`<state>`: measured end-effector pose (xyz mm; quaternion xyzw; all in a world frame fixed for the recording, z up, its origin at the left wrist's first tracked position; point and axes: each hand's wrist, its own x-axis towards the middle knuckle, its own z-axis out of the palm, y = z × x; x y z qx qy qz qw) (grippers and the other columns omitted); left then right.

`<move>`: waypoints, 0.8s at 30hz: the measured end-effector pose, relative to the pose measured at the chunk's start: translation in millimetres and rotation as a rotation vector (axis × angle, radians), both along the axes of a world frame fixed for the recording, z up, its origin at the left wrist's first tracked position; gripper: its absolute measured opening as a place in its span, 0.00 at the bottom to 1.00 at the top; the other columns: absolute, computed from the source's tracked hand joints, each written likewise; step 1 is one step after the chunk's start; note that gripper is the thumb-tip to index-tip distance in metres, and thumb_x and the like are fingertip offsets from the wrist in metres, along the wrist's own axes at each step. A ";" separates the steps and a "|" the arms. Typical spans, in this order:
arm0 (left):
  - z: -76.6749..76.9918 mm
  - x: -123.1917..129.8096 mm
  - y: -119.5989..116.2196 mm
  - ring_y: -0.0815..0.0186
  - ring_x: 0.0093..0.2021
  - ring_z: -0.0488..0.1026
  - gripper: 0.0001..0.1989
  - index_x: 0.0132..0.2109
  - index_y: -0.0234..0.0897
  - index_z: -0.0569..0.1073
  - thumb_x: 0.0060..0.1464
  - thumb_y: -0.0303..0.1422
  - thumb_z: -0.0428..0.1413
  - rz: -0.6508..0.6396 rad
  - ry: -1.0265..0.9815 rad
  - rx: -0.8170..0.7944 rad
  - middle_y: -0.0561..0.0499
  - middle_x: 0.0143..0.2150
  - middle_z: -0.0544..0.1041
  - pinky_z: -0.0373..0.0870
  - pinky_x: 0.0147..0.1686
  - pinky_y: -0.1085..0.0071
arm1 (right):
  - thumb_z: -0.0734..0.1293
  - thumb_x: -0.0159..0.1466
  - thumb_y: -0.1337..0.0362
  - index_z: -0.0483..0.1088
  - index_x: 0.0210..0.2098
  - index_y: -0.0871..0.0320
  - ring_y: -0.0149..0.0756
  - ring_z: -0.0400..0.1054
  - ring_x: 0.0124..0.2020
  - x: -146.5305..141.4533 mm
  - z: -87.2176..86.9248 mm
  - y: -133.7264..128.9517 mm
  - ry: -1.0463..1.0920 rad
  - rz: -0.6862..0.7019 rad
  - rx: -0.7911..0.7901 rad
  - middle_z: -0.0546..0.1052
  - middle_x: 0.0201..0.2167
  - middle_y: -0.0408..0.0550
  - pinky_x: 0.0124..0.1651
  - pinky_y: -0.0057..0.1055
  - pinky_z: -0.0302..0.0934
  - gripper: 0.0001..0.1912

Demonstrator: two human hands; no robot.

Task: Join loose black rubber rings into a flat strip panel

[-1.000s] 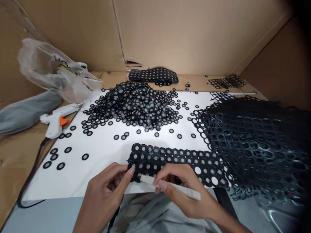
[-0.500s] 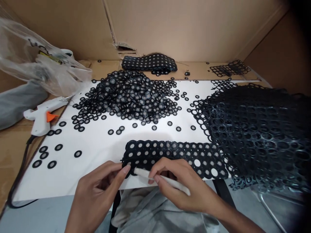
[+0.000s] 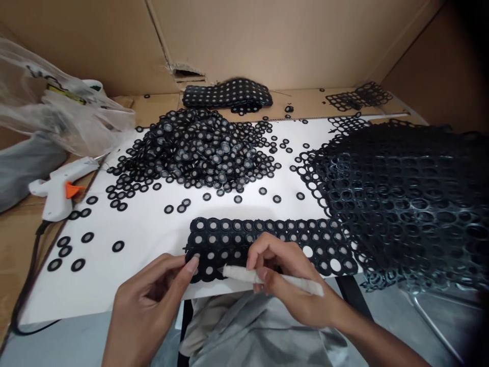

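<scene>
A black sheet of joined rings with pale centres (image 3: 225, 239) lies along the front edge of the white board. My left hand (image 3: 155, 295) pinches its near left corner between thumb and fingers. In my right hand (image 3: 292, 278) is a slim, white-wrapped craft knife (image 3: 240, 273), held like a pen. Its small pointed tip is over the sheet's nearest row, right of my left thumb; whether it touches cannot be made out. My right fingers hide part of the sheet's middle. Two openings on the sheet's right side show plain white.
A heap of loose black rings (image 3: 198, 148) covers the back of the white board (image 3: 153, 229), with several scattered around. Ring-holed black netting (image 3: 401, 204) is piled at right. A white glue gun (image 3: 57, 188) and plastic bag (image 3: 95, 122) lie left. Another dotted sheet (image 3: 225, 94) rests behind.
The knife and my right hand have shifted right along the sheet, uncovering rings beside my left thumb. My left hand keeps its pinch on the corner. The whole view has shifted slightly.
</scene>
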<state>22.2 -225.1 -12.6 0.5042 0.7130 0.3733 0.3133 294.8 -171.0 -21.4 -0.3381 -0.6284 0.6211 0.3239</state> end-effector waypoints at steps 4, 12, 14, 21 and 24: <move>4.8 1.7 -0.9 0.64 0.32 0.73 0.14 0.35 0.43 0.86 0.63 0.47 0.70 -0.002 -0.035 -0.010 0.51 0.34 0.83 0.68 0.27 0.73 | 0.65 0.76 0.68 0.74 0.51 0.52 0.35 0.76 0.34 -3.8 9.8 1.4 -0.132 0.035 0.083 0.81 0.35 0.42 0.37 0.30 0.65 0.08; 4.7 1.6 -1.9 0.66 0.27 0.69 0.17 0.35 0.42 0.84 0.62 0.50 0.70 0.042 0.004 -0.029 0.53 0.28 0.77 0.67 0.25 0.74 | 0.66 0.75 0.68 0.75 0.45 0.53 0.35 0.78 0.29 -4.7 5.3 -3.1 0.052 -0.048 0.070 0.84 0.31 0.42 0.33 0.28 0.68 0.06; 5.7 1.0 -1.6 0.68 0.25 0.67 0.19 0.36 0.41 0.84 0.62 0.52 0.70 0.044 0.000 -0.053 0.54 0.27 0.76 0.65 0.23 0.74 | 0.65 0.75 0.69 0.75 0.44 0.53 0.35 0.78 0.28 2.0 4.8 -4.4 0.109 -0.098 0.040 0.81 0.29 0.41 0.32 0.29 0.68 0.08; 9.8 4.6 1.0 0.69 0.18 0.66 0.22 0.41 0.40 0.84 0.61 0.56 0.69 0.103 -0.097 -0.129 0.56 0.20 0.74 0.65 0.20 0.74 | 0.65 0.76 0.70 0.77 0.48 0.50 0.36 0.77 0.33 21.2 14.1 2.0 -0.130 -0.021 0.038 0.81 0.33 0.39 0.40 0.32 0.67 0.10; 10.0 5.3 2.5 0.71 0.15 0.61 0.22 0.42 0.39 0.83 0.62 0.55 0.69 0.116 -0.091 -0.120 0.56 0.20 0.75 0.55 0.15 0.74 | 0.65 0.77 0.68 0.77 0.49 0.50 0.36 0.77 0.33 19.5 10.7 4.4 -0.131 -0.002 0.033 0.82 0.32 0.39 0.39 0.32 0.66 0.09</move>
